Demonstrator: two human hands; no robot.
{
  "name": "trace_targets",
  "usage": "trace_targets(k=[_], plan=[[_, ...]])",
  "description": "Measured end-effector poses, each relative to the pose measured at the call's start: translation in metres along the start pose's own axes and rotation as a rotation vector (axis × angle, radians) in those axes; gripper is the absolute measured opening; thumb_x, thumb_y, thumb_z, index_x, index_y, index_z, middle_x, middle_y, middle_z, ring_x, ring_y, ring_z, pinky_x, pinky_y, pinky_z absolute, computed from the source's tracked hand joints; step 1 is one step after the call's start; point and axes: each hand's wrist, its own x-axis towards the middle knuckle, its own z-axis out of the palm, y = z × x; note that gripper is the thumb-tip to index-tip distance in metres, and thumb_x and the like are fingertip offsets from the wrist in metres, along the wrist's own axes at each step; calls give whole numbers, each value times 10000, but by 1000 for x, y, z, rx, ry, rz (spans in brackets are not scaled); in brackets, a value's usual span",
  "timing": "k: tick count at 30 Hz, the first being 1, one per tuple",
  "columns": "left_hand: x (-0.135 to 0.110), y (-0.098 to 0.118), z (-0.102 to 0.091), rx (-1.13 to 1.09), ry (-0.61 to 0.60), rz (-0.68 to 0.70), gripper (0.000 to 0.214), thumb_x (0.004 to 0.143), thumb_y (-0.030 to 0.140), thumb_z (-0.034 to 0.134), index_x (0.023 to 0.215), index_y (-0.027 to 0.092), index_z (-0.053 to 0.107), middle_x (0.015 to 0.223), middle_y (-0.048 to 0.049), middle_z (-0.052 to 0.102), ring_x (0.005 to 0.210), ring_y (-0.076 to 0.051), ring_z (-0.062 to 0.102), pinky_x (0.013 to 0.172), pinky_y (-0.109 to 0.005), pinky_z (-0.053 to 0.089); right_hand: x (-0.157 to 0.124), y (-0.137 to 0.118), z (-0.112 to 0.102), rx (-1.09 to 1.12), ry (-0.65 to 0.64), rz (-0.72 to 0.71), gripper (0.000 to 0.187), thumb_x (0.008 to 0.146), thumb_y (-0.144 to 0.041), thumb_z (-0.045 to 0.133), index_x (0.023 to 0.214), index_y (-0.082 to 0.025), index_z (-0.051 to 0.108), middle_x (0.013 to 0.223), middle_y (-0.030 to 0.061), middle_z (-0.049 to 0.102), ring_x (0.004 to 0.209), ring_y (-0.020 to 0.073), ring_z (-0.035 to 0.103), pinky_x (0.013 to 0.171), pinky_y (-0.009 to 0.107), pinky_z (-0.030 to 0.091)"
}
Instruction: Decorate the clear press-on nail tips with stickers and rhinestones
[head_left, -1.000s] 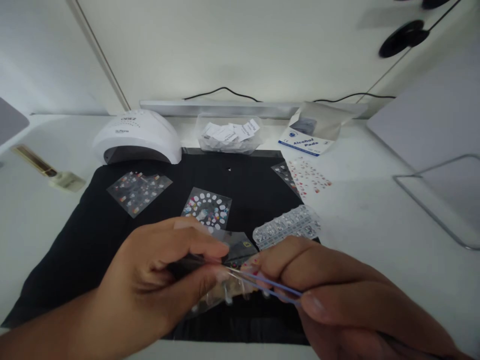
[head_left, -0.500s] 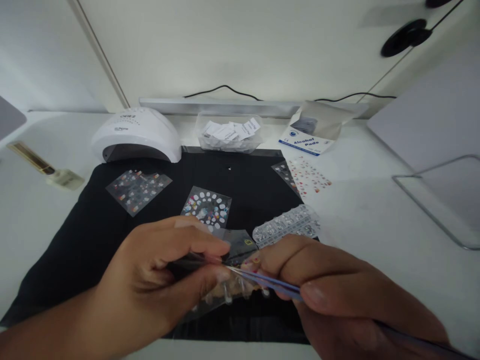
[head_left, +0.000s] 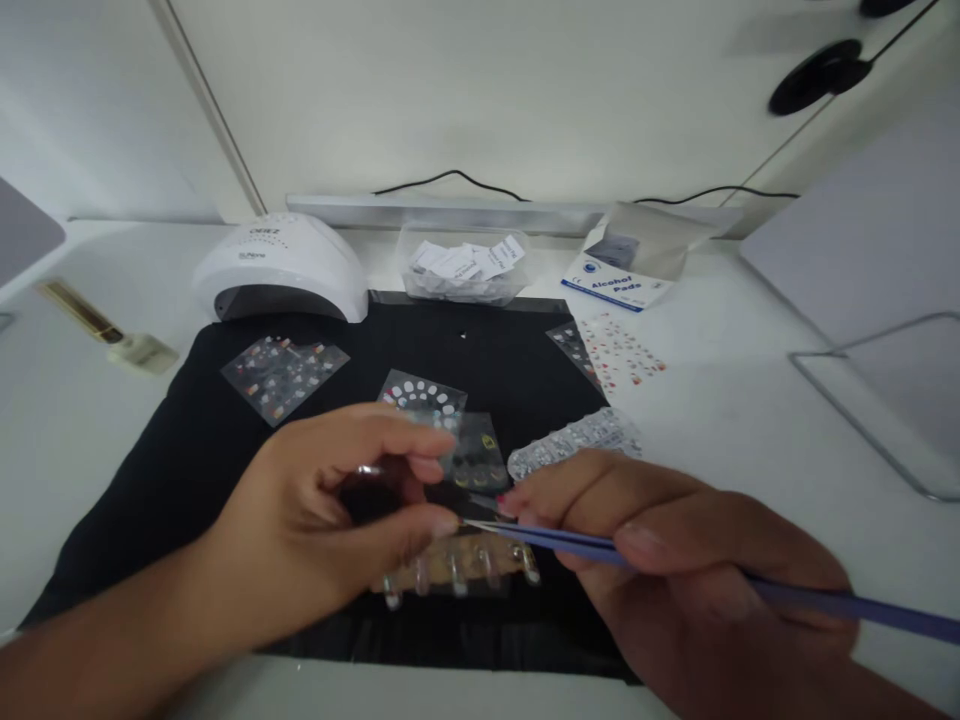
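My right hand (head_left: 675, 560) grips blue tweezers (head_left: 570, 541), their pale points reaching the tip of my left thumb. My left hand (head_left: 337, 490) has its thumb and index finger apart, while a clear sticker sheet (head_left: 480, 455) with a yellow mark extends from behind its curled fingers. The fingers' grip on that sheet is partly hidden. Whether a tiny piece sits at the tweezer points is too small to tell. Below the hands, several clear nail tips (head_left: 458, 570) stand in a row along a tan strip (head_left: 472, 558).
A black mat (head_left: 180, 440) carries sticker sheets (head_left: 285, 378) and a rhinestone case (head_left: 574, 443). Behind stand a white nail lamp (head_left: 285, 260), a plastic tub of packets (head_left: 465, 265) and an alcohol pads box (head_left: 622, 270). A gold-capped bottle (head_left: 142, 352) is left.
My left index finger has lifted away from the thumb. The clear sheet has shifted upward, and more of the nail tips shows below. The tweezers stay at my left thumb tip.
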Motion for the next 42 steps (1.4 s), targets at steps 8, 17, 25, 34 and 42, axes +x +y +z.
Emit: trace_targets(k=[8, 17, 25, 34, 42], plan=[[33, -34, -32, 544, -103, -187, 363, 841, 306, 679, 1181, 184, 645, 887, -37, 712, 553, -140, 643, 539, -275, 557, 8, 18, 2, -19, -43, -35, 237, 945, -201, 550, 1036, -227, 767, 712, 42, 668, 604, 180, 628, 558, 351, 521], [23, -6, -44, 856, 167, 23, 531, 852, 382, 683, 1337, 204, 561, 1273, -80, 547, 705, -135, 565, 700, -316, 499, 2, 24, 1, -120, -298, 14, 243, 913, -186, 543, 1070, -256, 714, 762, 44, 701, 655, 212, 612, 613, 400, 484], [-18, 3, -49, 554, -395, 111, 68, 843, 226, 658, 888, 189, 622, 791, 16, 603, 674, -124, 554, 617, -250, 437, 10, 16, 7, -286, -395, -20, 213, 887, -117, 531, 994, -219, 684, 770, 38, 720, 679, 197, 639, 652, 393, 509], [-28, -8, -27, 794, -491, 107, 341, 744, 465, 748, 818, 161, 614, 735, -11, 599, 591, -179, 551, 506, -294, 336, 19, 15, 13, -341, -413, 64, 182, 889, -132, 546, 936, -230, 692, 725, 23, 715, 675, 196, 646, 609, 351, 532], [-37, -11, -22, 801, -412, 184, 177, 859, 295, 629, 766, 145, 641, 684, -19, 589, 580, -188, 553, 489, -313, 363, 18, 20, 11, -346, -443, 157, 145, 923, -172, 541, 924, -219, 678, 742, 16, 701, 720, 180, 633, 634, 333, 526]])
